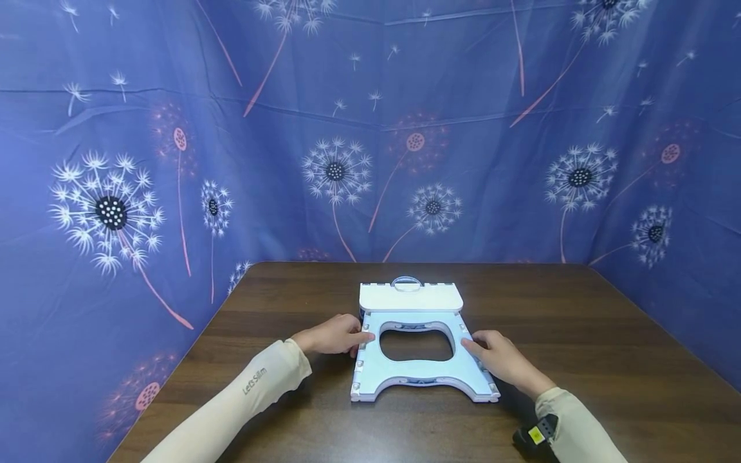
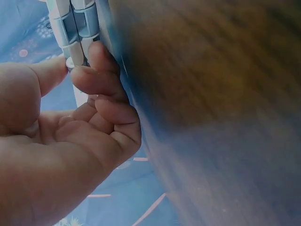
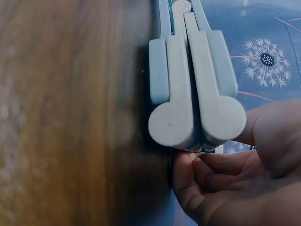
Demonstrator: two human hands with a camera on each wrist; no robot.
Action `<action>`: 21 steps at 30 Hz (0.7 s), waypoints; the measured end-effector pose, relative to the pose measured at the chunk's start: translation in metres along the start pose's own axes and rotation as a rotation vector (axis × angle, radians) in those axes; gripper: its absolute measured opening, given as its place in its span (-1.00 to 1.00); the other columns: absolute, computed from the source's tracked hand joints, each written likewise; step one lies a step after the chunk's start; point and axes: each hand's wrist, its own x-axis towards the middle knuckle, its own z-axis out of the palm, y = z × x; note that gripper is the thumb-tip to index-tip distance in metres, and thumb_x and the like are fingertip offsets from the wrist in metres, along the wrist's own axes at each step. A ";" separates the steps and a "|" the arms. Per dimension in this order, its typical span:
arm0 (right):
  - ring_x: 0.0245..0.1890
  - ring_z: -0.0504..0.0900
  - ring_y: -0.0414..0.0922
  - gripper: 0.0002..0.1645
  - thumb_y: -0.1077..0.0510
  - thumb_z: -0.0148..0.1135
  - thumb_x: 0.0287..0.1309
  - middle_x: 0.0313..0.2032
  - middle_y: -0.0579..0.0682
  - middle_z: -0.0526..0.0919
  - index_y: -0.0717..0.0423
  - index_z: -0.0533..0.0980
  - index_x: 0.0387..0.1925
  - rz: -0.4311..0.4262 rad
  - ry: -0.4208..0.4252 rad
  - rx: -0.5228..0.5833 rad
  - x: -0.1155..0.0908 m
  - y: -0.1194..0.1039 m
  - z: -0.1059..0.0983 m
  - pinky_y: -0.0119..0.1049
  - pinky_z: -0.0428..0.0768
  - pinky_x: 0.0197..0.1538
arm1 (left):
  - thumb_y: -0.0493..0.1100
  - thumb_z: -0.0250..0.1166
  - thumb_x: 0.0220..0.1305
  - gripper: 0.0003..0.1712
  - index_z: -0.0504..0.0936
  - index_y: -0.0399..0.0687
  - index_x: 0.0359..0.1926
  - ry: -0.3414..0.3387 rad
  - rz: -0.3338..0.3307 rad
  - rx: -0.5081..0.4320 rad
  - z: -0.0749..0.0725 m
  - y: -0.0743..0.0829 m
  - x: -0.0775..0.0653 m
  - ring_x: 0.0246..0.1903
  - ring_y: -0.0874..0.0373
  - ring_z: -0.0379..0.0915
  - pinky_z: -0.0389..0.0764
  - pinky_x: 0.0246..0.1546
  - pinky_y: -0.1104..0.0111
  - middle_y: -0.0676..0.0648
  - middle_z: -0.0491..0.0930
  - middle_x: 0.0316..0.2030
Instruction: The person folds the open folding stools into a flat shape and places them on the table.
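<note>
A folded plastic step stool (image 1: 413, 368), white and light blue, lies flat on the table, with an oval opening in its middle. At its far end is a white panel (image 1: 411, 298) with a small loop handle (image 1: 407, 280). My left hand (image 1: 332, 335) grips the left edge, thumb on top and fingers curled at the side. On the opposite edge my right hand (image 1: 502, 355) holds the stool, thumb on top. The right wrist view shows its folded layers (image 3: 207, 75) end-on, the fingers partly hidden below them. Hinged segments (image 2: 75, 28) appear by the left fingertips.
Brown wooden table (image 1: 579, 321) surrounds the stool on all sides. A blue cloth (image 1: 492, 193) with dandelion prints hangs behind and at both sides. A black device (image 1: 535, 434) with a yellow label is strapped to the right wrist.
</note>
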 end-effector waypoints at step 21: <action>-0.02 0.60 0.13 -0.48 -0.04 0.27 0.33 -0.03 0.18 0.66 0.33 0.55 0.07 -0.200 0.102 -0.202 -0.008 -0.007 -0.024 0.12 0.55 0.03 | 0.19 0.13 0.46 -0.44 0.52 -0.22 0.10 0.244 -0.003 0.389 0.003 0.020 -0.012 -0.57 0.24 0.44 0.49 -0.51 0.36 -0.02 0.56 -0.46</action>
